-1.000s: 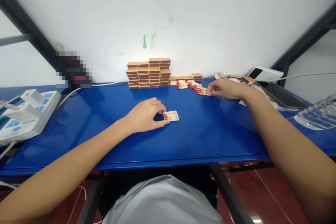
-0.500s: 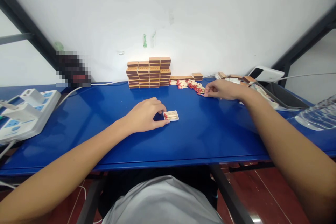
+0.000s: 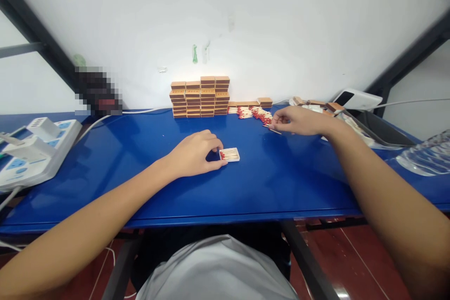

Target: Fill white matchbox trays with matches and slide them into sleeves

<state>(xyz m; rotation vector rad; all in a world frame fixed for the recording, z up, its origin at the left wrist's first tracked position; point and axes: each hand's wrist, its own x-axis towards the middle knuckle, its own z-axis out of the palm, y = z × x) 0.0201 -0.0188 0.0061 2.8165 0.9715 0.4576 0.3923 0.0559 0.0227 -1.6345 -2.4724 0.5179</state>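
On the blue table [image 3: 140, 187], my left hand [image 3: 195, 153] rests with curled fingers pinching the left end of a small open matchbox tray [image 3: 230, 154] that holds red-tipped matches. My right hand [image 3: 298, 120] reaches to the near end of a loose pile of red-tipped matches [image 3: 255, 113] at the back of the table. Its fingertips are pinched on one match or a few matches [image 3: 274, 130] that stick out below the fingers. A stack of brown matchboxes [image 3: 199, 97] stands against the wall behind the pile.
A white power strip [image 3: 33, 152] with plugs and cables lies at the left edge. More matchboxes [image 3: 312, 102], a white device [image 3: 356, 98] and a dark tray sit at the right back. A clear plastic bottle [image 3: 427, 154] lies far right.
My right hand has slid a little to the left along the match pile and lifted a match clear of it. My left hand has stayed on the tray.
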